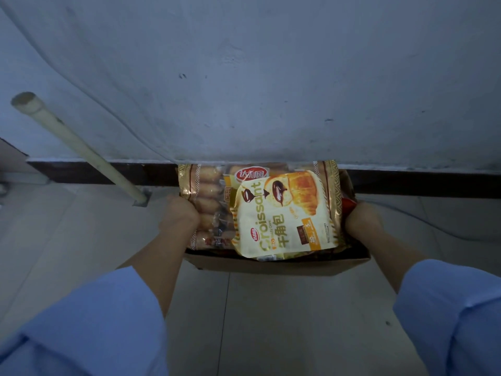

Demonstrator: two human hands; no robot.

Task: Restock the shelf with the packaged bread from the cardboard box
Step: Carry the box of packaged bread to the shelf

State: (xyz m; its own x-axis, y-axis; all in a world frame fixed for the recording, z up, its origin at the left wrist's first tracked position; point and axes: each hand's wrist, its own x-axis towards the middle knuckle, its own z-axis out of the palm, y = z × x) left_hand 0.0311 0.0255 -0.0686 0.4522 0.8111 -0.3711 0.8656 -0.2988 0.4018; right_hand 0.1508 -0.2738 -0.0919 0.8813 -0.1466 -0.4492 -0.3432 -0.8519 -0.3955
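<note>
A brown cardboard box (276, 264) sits low in front of me against the wall, filled with packaged bread. On top lies a cream and yellow croissant bag (284, 221). Under it is a larger clear bag of small bread rolls (208, 207) with gold trim. My left hand (179, 215) grips the box's left side, fingers curled over the edge beside the rolls. At the right side my right hand (362, 219) grips the box edge, its fingers hidden inside. A red wrapper (348, 206) shows just above that hand. No shelf is in view.
A pale pipe (78, 147) rises at a slant from the tiled floor (244, 321) to the left of the box. A grey wall (271, 77) with a dark skirting board (420, 183) stands right behind the box. A thin cable (433, 226) runs along the floor at right.
</note>
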